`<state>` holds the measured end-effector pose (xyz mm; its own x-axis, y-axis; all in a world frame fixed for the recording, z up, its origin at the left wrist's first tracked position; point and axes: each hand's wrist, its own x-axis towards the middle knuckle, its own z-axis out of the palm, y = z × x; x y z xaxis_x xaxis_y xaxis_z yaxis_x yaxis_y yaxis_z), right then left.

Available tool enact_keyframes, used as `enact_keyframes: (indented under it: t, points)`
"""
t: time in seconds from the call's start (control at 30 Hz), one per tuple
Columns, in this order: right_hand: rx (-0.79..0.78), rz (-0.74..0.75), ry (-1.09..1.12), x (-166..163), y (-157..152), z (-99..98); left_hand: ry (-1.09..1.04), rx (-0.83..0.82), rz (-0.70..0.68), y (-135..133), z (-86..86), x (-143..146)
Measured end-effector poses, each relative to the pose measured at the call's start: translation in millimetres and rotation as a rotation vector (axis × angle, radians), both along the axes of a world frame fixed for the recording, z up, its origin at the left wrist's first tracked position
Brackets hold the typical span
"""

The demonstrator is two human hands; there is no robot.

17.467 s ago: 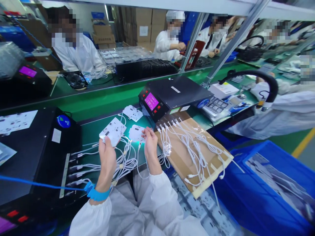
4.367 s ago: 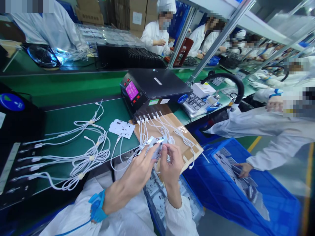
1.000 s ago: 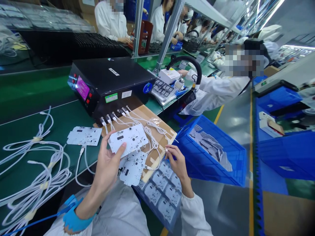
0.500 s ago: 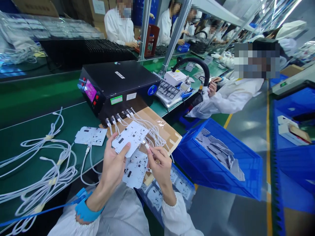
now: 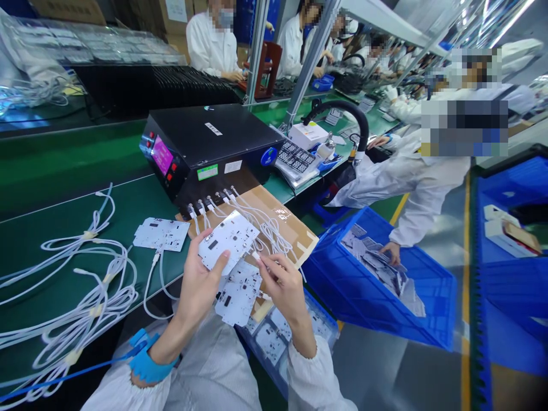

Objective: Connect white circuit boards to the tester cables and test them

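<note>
My left hand (image 5: pixel 204 274) grips a white circuit board (image 5: pixel 233 238) by its left side, thumb on top. At the board's right edge, my right hand (image 5: pixel 282 285) pinches the white plug of a USB cable (image 5: pixel 256 254); whether the plug is fully in the socket I cannot tell. Below the held board lies a second white circuit board (image 5: pixel 237 299). On the green bench, a third board (image 5: pixel 162 234) has a white cable at its lower edge. Behind my hands, several white cables run from the front of a black box with a pink screen (image 5: pixel 161 155).
A blue crate (image 5: pixel 342 291) holding many flat grey pieces stands to the right, with a co-worker's hand (image 5: pixel 393 253) in it. A tray of boards (image 5: pixel 274 342) sits below my hands. Bundled white cables (image 5: pixel 98 308) spread over the left bench. A blue wrist strap cord (image 5: pixel 72 371) trails left.
The co-worker at the right has leaned over and put a hand into the blue crate. My hands keep nearly the same pose at the board and plug; the view has shifted slightly.
</note>
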<state>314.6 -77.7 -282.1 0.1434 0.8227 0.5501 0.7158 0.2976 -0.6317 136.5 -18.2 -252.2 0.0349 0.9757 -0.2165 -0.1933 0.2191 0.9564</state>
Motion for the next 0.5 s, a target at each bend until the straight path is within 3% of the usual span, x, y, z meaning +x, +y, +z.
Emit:
enact_keyframes:
  t: [0.23, 0.33, 0.5]
  points:
    - [-0.005, 0.007, -0.037, -3, 0, -5.1, 0.08, 0.076, -0.006, -2, -3.3, 5]
    - [-0.086, -0.021, -0.039, 3, -9, -3.2, 0.049, 0.034, 0.003, -4, 1.2, 10]
    - [-0.236, -0.439, -0.048, 49, -39, -23.6, -0.03, -0.008, 0.076, -5, 5.8, 15]
